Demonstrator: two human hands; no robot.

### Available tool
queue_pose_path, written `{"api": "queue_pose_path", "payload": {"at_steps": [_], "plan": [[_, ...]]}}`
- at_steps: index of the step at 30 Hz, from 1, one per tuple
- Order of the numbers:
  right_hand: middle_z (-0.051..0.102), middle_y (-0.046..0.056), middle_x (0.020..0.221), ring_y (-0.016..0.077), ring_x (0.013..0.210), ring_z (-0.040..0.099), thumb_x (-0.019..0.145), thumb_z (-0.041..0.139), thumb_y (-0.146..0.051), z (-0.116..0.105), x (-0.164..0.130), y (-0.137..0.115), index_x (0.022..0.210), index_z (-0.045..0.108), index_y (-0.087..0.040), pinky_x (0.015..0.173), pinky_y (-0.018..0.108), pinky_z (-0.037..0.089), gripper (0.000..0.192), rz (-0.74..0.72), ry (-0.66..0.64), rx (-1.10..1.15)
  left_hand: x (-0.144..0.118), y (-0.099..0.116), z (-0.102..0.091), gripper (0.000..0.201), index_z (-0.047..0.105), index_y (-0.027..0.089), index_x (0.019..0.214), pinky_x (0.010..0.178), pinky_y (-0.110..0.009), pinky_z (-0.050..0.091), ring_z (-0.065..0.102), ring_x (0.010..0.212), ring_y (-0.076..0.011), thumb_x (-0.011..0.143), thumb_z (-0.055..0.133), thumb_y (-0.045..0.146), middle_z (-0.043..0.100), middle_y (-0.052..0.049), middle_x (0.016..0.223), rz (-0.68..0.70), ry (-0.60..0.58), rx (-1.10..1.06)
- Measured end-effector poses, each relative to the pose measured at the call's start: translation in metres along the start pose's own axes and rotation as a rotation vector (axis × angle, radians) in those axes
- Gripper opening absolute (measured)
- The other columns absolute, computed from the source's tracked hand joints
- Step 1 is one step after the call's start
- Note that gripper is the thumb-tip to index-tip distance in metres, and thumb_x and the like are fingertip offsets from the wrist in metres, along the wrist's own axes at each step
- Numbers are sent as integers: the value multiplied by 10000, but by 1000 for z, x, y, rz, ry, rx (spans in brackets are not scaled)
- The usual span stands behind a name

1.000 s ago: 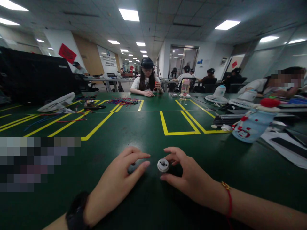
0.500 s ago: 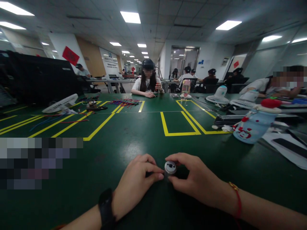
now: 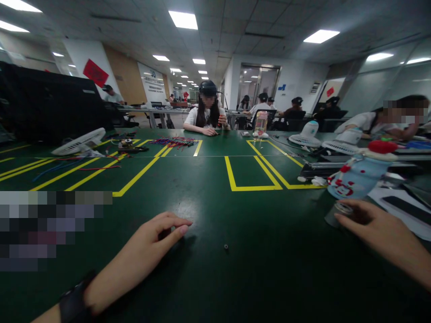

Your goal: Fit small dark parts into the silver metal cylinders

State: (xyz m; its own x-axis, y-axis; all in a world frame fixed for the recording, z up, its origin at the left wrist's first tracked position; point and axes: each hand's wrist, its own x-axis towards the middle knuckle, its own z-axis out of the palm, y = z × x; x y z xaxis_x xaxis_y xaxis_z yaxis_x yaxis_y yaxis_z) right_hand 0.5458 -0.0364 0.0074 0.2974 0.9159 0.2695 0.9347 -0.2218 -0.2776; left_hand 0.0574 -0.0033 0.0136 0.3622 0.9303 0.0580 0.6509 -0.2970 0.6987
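Observation:
In the head view my right hand (image 3: pixel 380 226) is at the right, its thumb and fingers around a short grey metal cylinder (image 3: pixel 333 216). The cylinder is slightly blurred and tilted, just in front of a light blue bottle (image 3: pixel 358 175) with a red top. On the left, my left hand (image 3: pixel 151 242) hovers low over the green table (image 3: pixel 202 287) with nothing visible in it. Its fingers stretch forward, the thumb a little apart from the index finger. Between the hands a tiny dark ring-shaped part (image 3: pixel 226 246) lies on the table.
Behind the blue bottle stand white fans (image 3: pixel 305 134) and a dark metal rail (image 3: pixel 319 170). Coloured wires (image 3: pixel 175 142) and another white fan (image 3: pixel 79 143) lie at the far left. A person (image 3: pixel 207 110) sits across the table. Papers (image 3: pixel 400 202) lie at the right edge.
My right hand has carried the metal cylinder from the middle to the right, beside the blue bottle. My left hand has drawn away to the left. The tiny ring-shaped part now shows.

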Motion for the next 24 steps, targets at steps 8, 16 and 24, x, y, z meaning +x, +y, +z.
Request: {"api": "queue_pose_path", "payload": {"at_steps": [8, 16, 24], "plan": [[539, 30, 1229, 258, 1133, 477, 840, 500, -410, 16, -43, -137, 1224, 516, -326, 940, 468, 383, 394, -729, 94, 15, 2, -7, 9, 298, 680, 270, 952, 824, -335, 463, 603, 923, -218, 904, 456, 460, 666, -4, 979, -39, 13, -32], [587, 10, 1056, 187, 966, 507, 893, 445, -312, 31, -53, -206, 957, 637, -326, 812, 371, 422, 203, -868, -191, 104, -4, -11, 7, 272, 672, 278, 958, 841, -322, 450, 598, 930, -199, 907, 469, 451, 644, 5, 982, -15, 0, -19], [663, 115, 904, 229, 775, 611, 817, 505, -443, -23, 9, -38, 897, 655, -205, 682, 384, 467, 293, -294, 175, -248, -3, -8, 12, 259, 677, 281, 935, 831, -313, 454, 596, 927, -198, 909, 473, 437, 641, 6, 965, 12, -3, -26]]}}
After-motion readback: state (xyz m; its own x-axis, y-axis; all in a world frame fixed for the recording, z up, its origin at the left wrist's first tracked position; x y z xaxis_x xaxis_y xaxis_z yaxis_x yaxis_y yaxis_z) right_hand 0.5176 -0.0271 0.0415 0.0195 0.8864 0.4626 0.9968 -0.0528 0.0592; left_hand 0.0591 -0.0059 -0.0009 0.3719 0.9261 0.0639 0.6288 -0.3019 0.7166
